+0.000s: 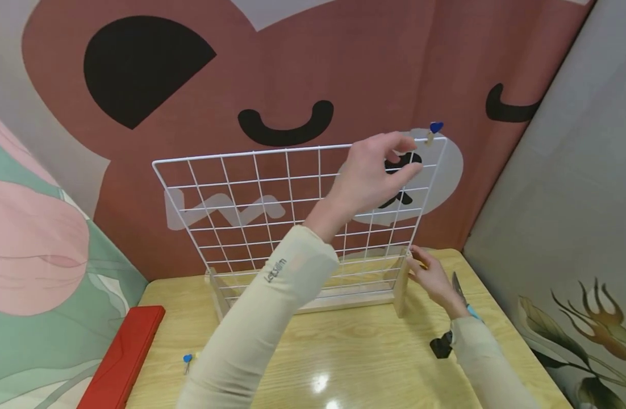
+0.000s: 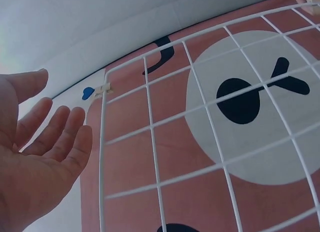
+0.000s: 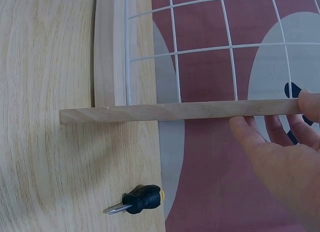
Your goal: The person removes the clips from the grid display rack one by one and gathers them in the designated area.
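A white wire grid panel (image 1: 272, 193) stands upright in a light wooden stand. At its upper right corner sits a small wooden clip (image 2: 102, 89) with a blue heart (image 1: 436, 127). My left hand (image 1: 369, 176) hovers before the upper right part of the grid, fingers loosely bent and holding nothing. In the left wrist view, a gap separates that hand (image 2: 45, 157) from the grid's edge. My right hand (image 1: 433, 278) is low at the right side of the stand. Its thumb and fingers (image 3: 248, 134) pinch the wooden upright (image 3: 175, 111) near one end.
A stubby screwdriver (image 3: 142, 198) lies on the table outside the upright. Right of the stand are a tool with a light-blue handle (image 1: 474, 312) and a dark object (image 1: 441, 345). A red case (image 1: 124, 352) and another blue heart clip (image 1: 187, 359) lie at left.
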`<state>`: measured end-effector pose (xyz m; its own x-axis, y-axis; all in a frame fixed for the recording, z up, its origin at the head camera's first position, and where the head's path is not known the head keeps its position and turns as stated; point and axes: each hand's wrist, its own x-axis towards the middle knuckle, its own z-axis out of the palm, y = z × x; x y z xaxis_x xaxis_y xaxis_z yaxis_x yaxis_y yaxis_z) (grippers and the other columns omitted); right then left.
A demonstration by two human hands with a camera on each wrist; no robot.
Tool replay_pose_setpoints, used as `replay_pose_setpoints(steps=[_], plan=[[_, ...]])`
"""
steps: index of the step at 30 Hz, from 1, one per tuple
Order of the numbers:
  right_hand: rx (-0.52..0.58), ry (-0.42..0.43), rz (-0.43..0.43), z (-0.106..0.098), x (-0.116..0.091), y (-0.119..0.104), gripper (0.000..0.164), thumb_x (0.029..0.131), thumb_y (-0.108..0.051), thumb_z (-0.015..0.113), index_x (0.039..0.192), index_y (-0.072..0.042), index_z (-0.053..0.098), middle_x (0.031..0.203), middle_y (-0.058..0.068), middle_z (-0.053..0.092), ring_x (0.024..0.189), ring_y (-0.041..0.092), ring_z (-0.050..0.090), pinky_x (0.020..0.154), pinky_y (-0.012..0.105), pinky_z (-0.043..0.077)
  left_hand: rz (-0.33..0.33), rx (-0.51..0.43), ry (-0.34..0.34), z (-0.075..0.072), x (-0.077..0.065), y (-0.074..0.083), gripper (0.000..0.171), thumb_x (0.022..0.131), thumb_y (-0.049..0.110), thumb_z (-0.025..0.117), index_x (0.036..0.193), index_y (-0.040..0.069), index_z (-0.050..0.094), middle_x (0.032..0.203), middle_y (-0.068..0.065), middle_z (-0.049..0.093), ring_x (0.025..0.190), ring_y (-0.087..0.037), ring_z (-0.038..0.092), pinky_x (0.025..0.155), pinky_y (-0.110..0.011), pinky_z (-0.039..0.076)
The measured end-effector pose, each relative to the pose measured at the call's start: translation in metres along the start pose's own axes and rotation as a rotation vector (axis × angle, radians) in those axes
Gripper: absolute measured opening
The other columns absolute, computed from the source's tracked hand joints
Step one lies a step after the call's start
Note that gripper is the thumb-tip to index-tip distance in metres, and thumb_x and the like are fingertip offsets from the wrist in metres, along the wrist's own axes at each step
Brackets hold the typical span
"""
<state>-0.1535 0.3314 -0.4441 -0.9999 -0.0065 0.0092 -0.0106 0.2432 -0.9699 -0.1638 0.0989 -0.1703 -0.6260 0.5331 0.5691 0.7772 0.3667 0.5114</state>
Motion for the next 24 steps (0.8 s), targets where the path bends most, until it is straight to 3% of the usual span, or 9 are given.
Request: replay_pose_setpoints(steps=[10, 18, 24], plan=[[0.02, 0.041, 0.005, -0.002, -0.005, -0.001, 0.055, 0.104, -0.013, 0.041, 0.149, 0.007, 0.017, 0.146, 0.032, 0.025, 0.132, 0.045, 0.031, 0.1, 0.046, 0.038, 0.006, 0.05, -0.021, 0.015, 0.018, 0.007, 0.031, 0.093, 0.025, 0.064, 0.12, 0.011, 0.063, 0.122, 0.002, 0.062, 0.109, -0.007, 0.057, 0.09, -0.008, 0.038], [0.019, 0.028, -0.004, 0.006, -0.009, -0.002, 0.053, 0.103, -0.011, 0.041, 0.149, 0.008, 0.019, 0.145, 0.033, 0.026, 0.131, 0.046, 0.032, 0.1, 0.049, 0.038, -0.01, 0.273, -0.042, 0.014, 0.028, 0.011, 0.04, 0.094, 0.03, 0.06, 0.132, 0.019, 0.055, 0.137, 0.0, 0.046, 0.12, -0.01, 0.048, 0.102, -0.027, 0.032], [0.016, 0.043, 0.001, 0.005, -0.012, -0.003, 0.052, 0.103, -0.01, 0.041, 0.148, 0.007, 0.022, 0.145, 0.032, 0.027, 0.13, 0.046, 0.034, 0.1, 0.049, 0.039, -0.041, 0.267, -0.094, 0.015, 0.037, 0.02, 0.045, 0.096, 0.031, 0.055, 0.139, 0.018, 0.049, 0.142, 0.001, 0.045, 0.123, -0.009, 0.047, 0.099, -0.017, 0.036]])
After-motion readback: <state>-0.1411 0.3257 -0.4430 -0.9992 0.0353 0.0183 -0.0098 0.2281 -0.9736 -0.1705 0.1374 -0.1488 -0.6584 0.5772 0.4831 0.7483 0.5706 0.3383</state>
